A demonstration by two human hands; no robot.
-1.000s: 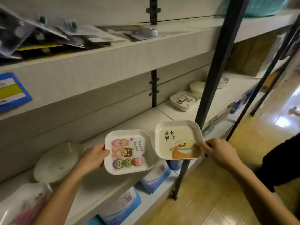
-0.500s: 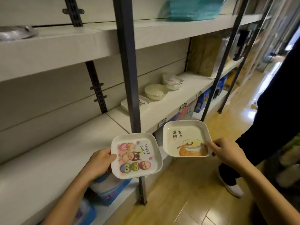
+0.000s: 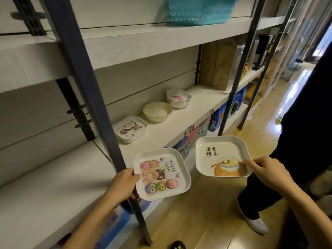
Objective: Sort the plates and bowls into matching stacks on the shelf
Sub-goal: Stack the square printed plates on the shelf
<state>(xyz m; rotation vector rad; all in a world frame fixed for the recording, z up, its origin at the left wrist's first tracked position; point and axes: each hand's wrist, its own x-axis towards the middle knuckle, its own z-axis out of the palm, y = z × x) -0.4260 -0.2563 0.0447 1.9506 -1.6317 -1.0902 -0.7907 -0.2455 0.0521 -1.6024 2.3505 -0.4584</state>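
Partly hidden behind a dark upright post (image 3: pixel 100 112), the white shelf (image 3: pixel 161 130) carried a stack of square plates (image 3: pixel 131 131), a round cream bowl (image 3: pixel 157 111) at 1 o'clock from it, and stacked scalloped bowls (image 3: pixel 178 98), blurred. The left hand (image 3: pixel 124 184) pinched the glossy owl plate (image 3: pixel 161 174) by its edge; the right hand (image 3: pixel 265 172) gripped the soup-print plate (image 3: pixel 221 156), both held off the shelf.
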